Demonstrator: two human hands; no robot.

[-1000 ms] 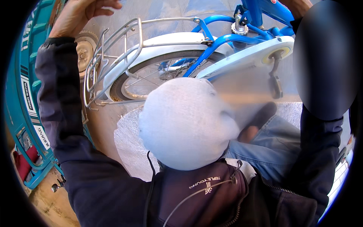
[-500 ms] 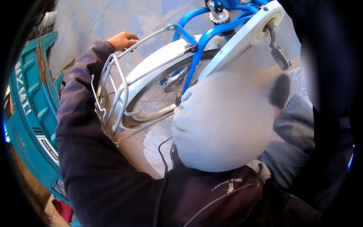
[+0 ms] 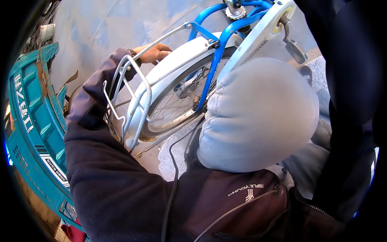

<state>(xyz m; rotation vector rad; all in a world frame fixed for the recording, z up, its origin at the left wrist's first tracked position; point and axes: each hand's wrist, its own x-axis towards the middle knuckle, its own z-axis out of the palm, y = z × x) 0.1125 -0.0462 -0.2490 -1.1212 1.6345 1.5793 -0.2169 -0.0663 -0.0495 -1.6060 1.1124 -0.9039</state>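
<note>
A blue bicycle frame (image 3: 213,70) with a white rear mudguard (image 3: 177,56) and a spoked rear wheel (image 3: 177,103) is ahead of me. A silver rear rack (image 3: 146,92) stands off its back end. My left hand (image 3: 154,53) reaches past the rack to the far side of the mudguard, fingers extended and nothing seen in them. Whether the fingertips touch the mudguard, I cannot tell. My right hand is out of sight. A bulging pale cloth (image 3: 258,117) with a gathered edge hides the middle of the view and part of the bicycle.
At the left is a teal metal vehicle panel (image 3: 36,101). A white chain cover (image 3: 254,38) and a pedal (image 3: 296,51) are at the far right of the bicycle. Over my dark jacket runs a black cable (image 3: 173,181). A shoe (image 3: 306,74) shows beyond the cloth.
My left hand has moved right and slightly down, closer to the mudguard. The bicycle has shifted in the view, and the pale cloth now sits farther right and higher.
</note>
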